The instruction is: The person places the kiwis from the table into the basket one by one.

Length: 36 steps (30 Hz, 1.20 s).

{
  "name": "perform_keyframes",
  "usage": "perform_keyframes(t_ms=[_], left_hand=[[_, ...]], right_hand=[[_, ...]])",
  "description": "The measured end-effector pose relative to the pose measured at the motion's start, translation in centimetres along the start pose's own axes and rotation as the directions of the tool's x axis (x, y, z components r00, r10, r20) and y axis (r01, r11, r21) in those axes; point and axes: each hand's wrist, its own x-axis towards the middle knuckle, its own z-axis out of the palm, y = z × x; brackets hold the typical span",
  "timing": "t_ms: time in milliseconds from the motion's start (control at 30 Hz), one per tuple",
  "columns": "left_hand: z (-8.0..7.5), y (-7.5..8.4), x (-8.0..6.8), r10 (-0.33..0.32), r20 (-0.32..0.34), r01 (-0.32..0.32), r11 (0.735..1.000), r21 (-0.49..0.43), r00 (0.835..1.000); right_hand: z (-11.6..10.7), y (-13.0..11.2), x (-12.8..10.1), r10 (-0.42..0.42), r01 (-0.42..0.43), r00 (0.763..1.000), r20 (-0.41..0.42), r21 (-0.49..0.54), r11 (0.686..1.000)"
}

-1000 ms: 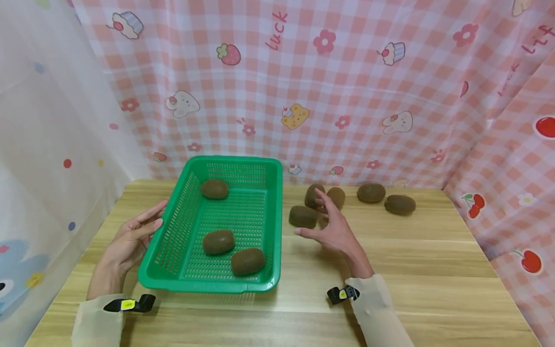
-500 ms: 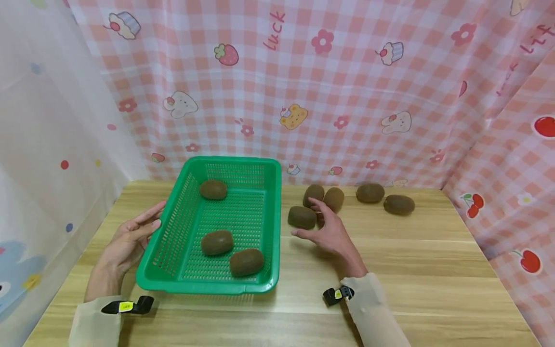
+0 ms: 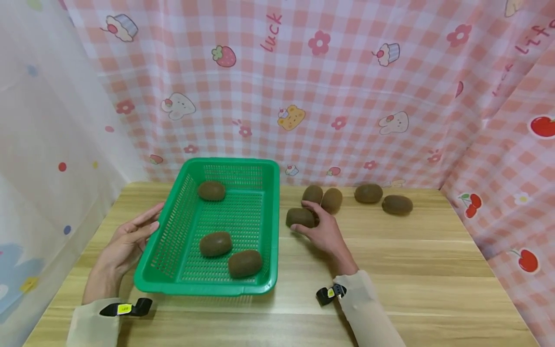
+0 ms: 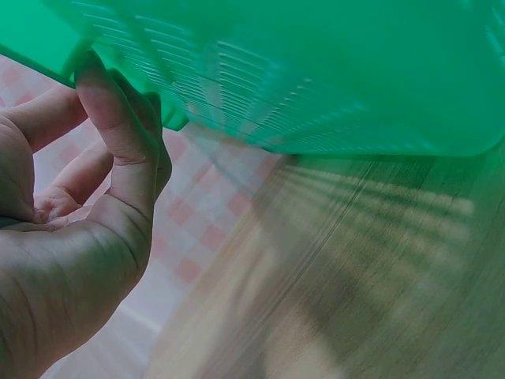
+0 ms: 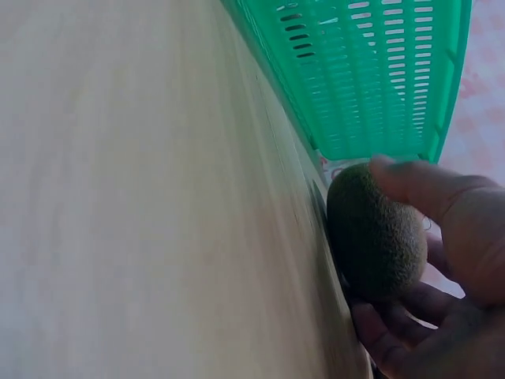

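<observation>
Head view: your right hand point(image 3: 323, 233) is curled round the kiwi point(image 3: 300, 218) lying on the desk point(image 3: 412, 270), just right of the green basket point(image 3: 273, 226). Your left hand point(image 3: 127, 241) lies with relaxed fingers against the basket's left wall. Three kiwis sit inside the basket, four more lie loose on the desk behind your right hand.
Left wrist view: your left hand point(image 4: 75, 237) is loose, fingertips touching the basket's rim point(image 4: 118, 59), not clamping anything.
Right wrist view: your right hand point(image 5: 438, 260) wraps thumb and fingers round the kiwi point(image 5: 375, 233), which is touching the desk point(image 5: 142, 205), basket point(image 5: 371, 71) close beside.
</observation>
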Motion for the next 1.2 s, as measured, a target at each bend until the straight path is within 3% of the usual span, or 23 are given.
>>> perform_keyframes(t_ms=[1200], left_hand=[[-0.11, 0.11, -0.07, -0.017, -0.010, 0.017, 1.000, 0.008, 1.000]], right_hand=[[-0.54, 0.01, 0.13, 0.027, -0.026, 0.999, -0.038, 0.043, 0.999]])
